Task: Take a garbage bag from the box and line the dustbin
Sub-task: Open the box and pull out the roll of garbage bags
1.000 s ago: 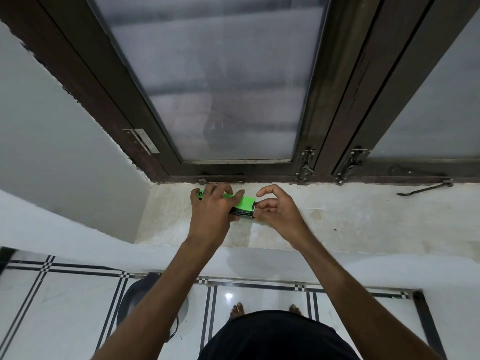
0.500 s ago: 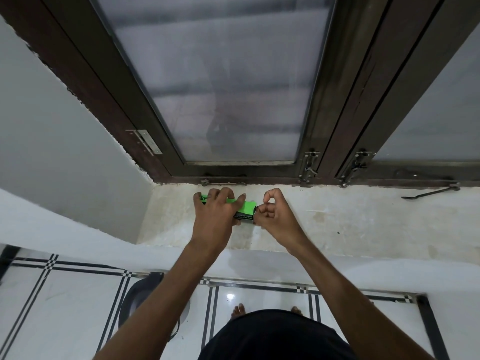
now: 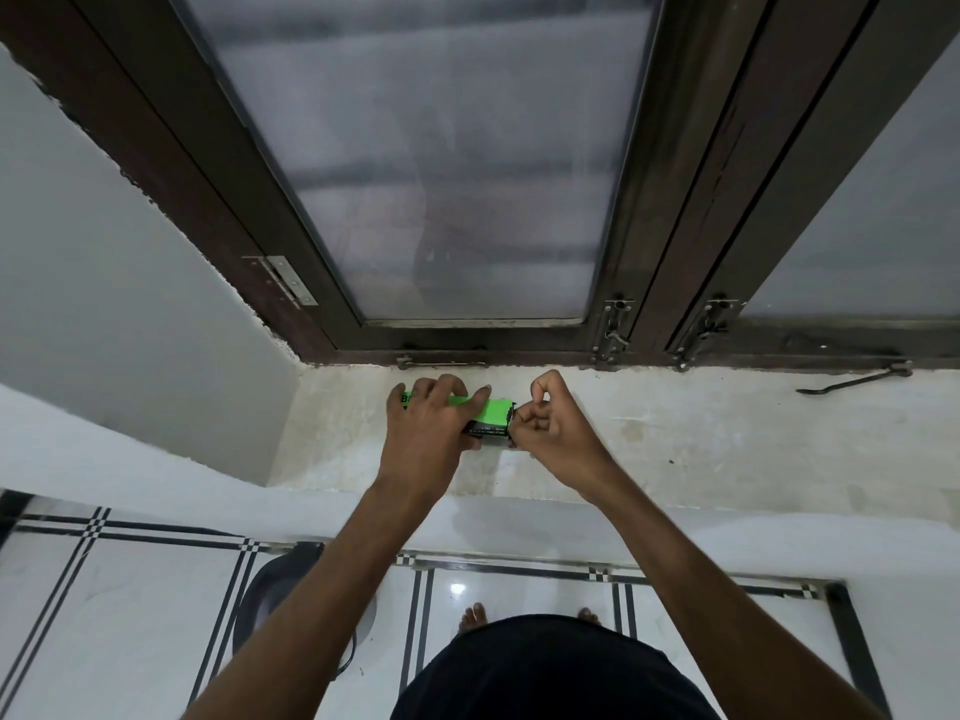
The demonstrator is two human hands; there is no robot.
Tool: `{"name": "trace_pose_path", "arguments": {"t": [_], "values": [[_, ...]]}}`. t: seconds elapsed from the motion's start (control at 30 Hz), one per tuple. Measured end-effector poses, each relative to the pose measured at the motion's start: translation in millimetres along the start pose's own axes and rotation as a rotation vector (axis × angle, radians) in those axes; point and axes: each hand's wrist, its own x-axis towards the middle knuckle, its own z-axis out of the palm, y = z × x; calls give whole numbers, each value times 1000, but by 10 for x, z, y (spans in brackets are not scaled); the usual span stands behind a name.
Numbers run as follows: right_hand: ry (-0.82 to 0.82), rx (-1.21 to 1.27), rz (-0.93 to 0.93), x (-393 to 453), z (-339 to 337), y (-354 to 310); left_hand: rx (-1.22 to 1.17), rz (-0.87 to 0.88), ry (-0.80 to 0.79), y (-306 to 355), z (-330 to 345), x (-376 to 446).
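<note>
A small green and black box (image 3: 491, 414) of garbage bags lies on the pale window sill (image 3: 675, 439). My left hand (image 3: 426, 428) lies over the box's left part, fingers across its top, thumb side at its front, holding it down. My right hand (image 3: 550, 423) is at the box's right end with fingers curled, pinching at the end flap; what it pinches is hidden by the fingers. The grey dustbin (image 3: 270, 605) stands on the floor below the sill, mostly hidden by my left forearm.
A dark wooden window frame (image 3: 639, 252) with frosted glass rises behind the sill, with metal latches (image 3: 613, 330) and a loose hook (image 3: 852, 379) at the right. A white wall (image 3: 104, 304) closes the left. Tiled floor with black lines and my bare feet lie below.
My right hand moved left to the box's right end and its fingers closed into a pinch there. My left hand stayed on the box.
</note>
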Motion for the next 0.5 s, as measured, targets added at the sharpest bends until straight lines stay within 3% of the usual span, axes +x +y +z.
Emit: {"name": "trace_pose_path", "arguments": {"t": [0.4, 0.5], "values": [[273, 61, 111, -476, -673, 274, -71, -104, 120, -776, 146, -81], [278, -110, 76, -487, -677, 264, -85, -92, 87, -668, 124, -109]]}}
